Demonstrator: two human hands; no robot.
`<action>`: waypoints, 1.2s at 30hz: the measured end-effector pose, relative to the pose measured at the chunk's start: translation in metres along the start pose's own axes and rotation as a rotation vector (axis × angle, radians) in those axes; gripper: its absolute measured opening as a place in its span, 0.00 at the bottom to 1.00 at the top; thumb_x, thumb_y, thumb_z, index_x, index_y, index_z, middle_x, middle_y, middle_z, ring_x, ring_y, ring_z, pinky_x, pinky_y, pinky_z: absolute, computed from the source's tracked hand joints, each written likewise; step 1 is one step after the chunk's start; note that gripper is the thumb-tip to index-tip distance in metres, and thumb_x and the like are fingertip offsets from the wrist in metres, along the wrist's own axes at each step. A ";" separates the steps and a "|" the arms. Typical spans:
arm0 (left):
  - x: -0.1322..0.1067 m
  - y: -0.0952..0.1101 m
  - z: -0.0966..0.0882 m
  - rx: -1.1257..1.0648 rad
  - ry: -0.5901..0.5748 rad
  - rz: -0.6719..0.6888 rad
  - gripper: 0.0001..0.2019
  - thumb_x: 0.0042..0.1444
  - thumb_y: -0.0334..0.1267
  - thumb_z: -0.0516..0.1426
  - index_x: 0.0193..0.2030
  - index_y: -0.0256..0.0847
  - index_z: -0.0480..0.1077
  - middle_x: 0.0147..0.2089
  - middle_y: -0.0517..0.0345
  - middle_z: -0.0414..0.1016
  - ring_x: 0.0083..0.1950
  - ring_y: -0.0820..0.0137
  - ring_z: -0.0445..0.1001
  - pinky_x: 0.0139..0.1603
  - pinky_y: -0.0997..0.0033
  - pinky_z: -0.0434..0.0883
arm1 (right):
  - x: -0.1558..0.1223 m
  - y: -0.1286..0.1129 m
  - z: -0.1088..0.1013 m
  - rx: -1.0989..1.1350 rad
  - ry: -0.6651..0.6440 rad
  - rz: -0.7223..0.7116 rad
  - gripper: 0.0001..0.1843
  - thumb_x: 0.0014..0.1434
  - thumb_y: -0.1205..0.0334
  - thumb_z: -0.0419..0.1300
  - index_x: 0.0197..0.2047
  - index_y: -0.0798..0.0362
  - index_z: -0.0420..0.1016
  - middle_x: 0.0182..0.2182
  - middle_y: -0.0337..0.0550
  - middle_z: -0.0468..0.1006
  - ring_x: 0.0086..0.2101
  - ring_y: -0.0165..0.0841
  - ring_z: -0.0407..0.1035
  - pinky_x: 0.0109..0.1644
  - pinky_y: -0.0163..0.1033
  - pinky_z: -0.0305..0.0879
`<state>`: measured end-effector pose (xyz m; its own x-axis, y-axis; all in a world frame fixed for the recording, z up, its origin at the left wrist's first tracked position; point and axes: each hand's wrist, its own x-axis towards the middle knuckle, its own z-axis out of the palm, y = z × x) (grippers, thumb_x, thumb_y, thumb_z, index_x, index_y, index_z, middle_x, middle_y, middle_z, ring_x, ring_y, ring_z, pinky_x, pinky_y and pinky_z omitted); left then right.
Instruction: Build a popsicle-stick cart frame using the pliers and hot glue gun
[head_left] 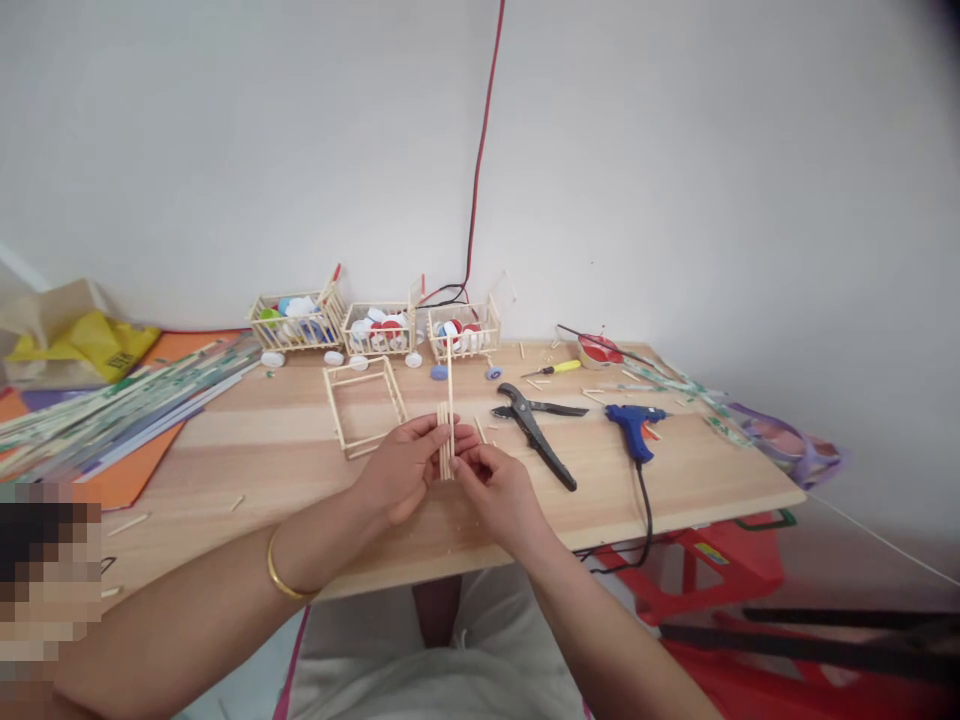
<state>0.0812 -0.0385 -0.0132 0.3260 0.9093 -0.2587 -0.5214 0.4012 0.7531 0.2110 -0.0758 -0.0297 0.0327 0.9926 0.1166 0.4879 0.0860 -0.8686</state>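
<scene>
Near the table's front edge, my left hand point(409, 460) is closed around a small bundle of short wooden sticks point(443, 445), held upright. My right hand point(491, 485) pinches a longer wooden stick point(450, 385) that stands against the bundle and rises above it. Just beyond my left hand lies an open box frame point(334, 410) made of thin sticks. To the right of my hands are black-handled cutters point(531, 425), their handles spread. A blue glue gun point(634, 425) with a black cord lies farther right.
Three stick carts point(300, 325) filled with bottle caps stand along the wall. Bundled sticks point(135, 400) lie on orange sheets at left. A yellow-handled screwdriver point(562, 367), a red-topped cup point(600, 350) and stick scraps are at back right. A red stool point(697, 570) stands below the table.
</scene>
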 end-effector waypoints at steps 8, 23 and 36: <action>0.000 0.008 0.000 -0.038 0.032 -0.002 0.03 0.55 0.25 0.57 0.36 0.32 0.71 0.29 0.53 0.77 0.33 0.70 0.78 0.40 0.70 0.75 | -0.007 0.004 -0.014 -0.220 0.005 -0.372 0.07 0.54 0.60 0.61 0.34 0.52 0.67 0.31 0.41 0.72 0.33 0.33 0.66 0.37 0.37 0.61; 0.002 -0.001 -0.006 0.055 -0.102 0.063 0.05 0.53 0.30 0.60 0.37 0.35 0.73 0.31 0.56 0.77 0.34 0.72 0.76 0.44 0.69 0.72 | -0.001 0.004 -0.019 -0.143 0.024 -0.339 0.18 0.44 0.60 0.68 0.32 0.51 0.62 0.31 0.38 0.66 0.32 0.32 0.61 0.35 0.38 0.61; -0.009 -0.012 -0.005 0.719 -0.390 0.352 0.14 0.60 0.41 0.52 0.45 0.39 0.77 0.45 0.54 0.79 0.48 0.62 0.72 0.54 0.64 0.64 | 0.011 -0.016 -0.045 0.006 -0.096 -0.326 0.08 0.56 0.62 0.61 0.26 0.52 0.77 0.28 0.40 0.74 0.29 0.29 0.66 0.31 0.34 0.60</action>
<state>0.0802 -0.0509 -0.0227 0.5536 0.8119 0.1853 -0.0640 -0.1804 0.9815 0.2429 -0.0697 0.0071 -0.2061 0.9164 0.3430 0.4540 0.4001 -0.7961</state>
